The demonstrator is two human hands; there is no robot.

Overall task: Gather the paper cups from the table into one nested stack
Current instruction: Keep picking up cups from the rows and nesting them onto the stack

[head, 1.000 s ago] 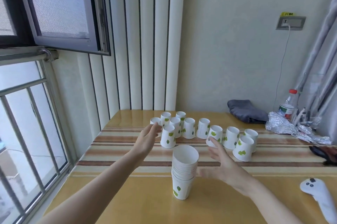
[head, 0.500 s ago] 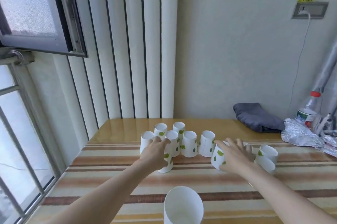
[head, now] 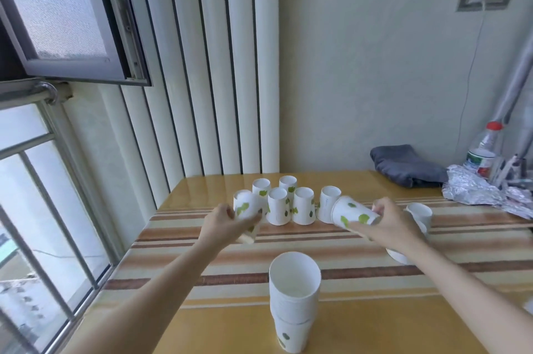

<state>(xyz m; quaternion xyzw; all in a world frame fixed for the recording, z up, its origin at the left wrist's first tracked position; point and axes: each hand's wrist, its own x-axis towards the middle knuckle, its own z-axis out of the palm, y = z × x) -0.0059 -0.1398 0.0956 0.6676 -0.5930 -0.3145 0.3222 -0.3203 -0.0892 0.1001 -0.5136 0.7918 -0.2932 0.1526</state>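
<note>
A nested stack of white paper cups with green leaf marks stands mouth up near the table's front. Behind it, several single cups stand upside down in a cluster. My left hand grips one cup, tilted off the table at the cluster's left end. My right hand holds another cup, lifted and tipped on its side, base pointing left. Two more cups sit to the right, partly hidden by my right arm.
The wooden table carries a striped runner. At the back right lie a folded grey cloth, crumpled foil and a plastic bottle with a red cap. A window with bars is close on the left.
Both hands closed on cups and lifted them: the left cup is tilted up from the table, the right cup is tipped sideways. The view has dropped, showing more of the stack.
</note>
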